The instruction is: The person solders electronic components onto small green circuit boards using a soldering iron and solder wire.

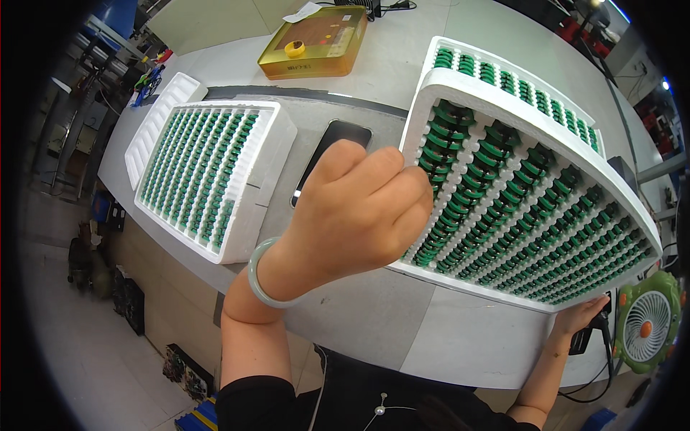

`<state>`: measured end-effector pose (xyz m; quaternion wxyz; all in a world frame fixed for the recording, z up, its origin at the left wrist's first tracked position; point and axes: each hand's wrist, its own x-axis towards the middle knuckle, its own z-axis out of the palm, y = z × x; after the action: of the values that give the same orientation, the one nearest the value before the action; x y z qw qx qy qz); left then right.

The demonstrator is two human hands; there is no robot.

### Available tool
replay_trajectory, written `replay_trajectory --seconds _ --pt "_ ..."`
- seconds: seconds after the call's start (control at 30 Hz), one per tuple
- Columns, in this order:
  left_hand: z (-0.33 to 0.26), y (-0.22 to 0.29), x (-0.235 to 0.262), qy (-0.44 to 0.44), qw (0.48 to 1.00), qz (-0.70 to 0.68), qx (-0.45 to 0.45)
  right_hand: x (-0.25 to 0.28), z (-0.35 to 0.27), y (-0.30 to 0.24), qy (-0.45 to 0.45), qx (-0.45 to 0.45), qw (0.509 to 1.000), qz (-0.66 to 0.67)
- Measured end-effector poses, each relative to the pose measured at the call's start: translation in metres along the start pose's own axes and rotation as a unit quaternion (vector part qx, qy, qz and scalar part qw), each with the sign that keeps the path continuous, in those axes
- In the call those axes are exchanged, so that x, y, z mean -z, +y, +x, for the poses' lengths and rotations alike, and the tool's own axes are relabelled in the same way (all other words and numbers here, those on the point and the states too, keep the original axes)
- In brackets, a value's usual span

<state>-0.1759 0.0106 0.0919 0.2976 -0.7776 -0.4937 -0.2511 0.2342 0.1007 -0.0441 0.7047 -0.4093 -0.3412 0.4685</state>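
Note:
A white foam tray point(496, 90) with rows of green ring-shaped parts point(503, 194) leans at a tilt on the right. My right hand point(581, 314) holds it at the lower right corner, its fingers partly hidden by the tray. In the middle, my left hand point(363, 208) is closed in a fist, back of the hand up. Its knuckles overlap the tray's left edge in the picture. The fingertips are hidden, so whether they grip the edge or some small thing does not show. Behind this fist a dark phone point(345, 131) lies on the grey table.
On the left stands another white foam tray point(269, 136) full of green parts, beside a white foam piece point(154, 133). A further filled tray point(442, 44) is behind the tilted one. A yellow box point(316, 43) with a tape roll point(294, 49) sits at the back; a green fan point(648, 323) stands right.

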Motion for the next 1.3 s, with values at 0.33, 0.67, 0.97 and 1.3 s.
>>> replay_trajectory --seconds 0.33,0.67,0.97,1.3 --pt "-0.002 -0.003 -0.005 -0.027 0.992 -0.099 0.078 0.001 0.0 0.0 -0.019 -0.005 1.0 0.001" --pt "-0.002 0.003 -0.002 0.023 0.994 -0.088 0.053 0.003 0.0 0.001 -0.028 -0.005 1.0 0.007" --pt "-0.004 -0.004 -0.005 0.026 0.994 -0.101 0.043 0.001 -0.001 0.0 0.004 -0.004 1.0 -0.002" --pt "-0.005 -0.007 0.008 -0.041 0.985 -0.15 0.078 -0.003 -0.001 -0.001 0.019 -0.003 1.0 -0.006"
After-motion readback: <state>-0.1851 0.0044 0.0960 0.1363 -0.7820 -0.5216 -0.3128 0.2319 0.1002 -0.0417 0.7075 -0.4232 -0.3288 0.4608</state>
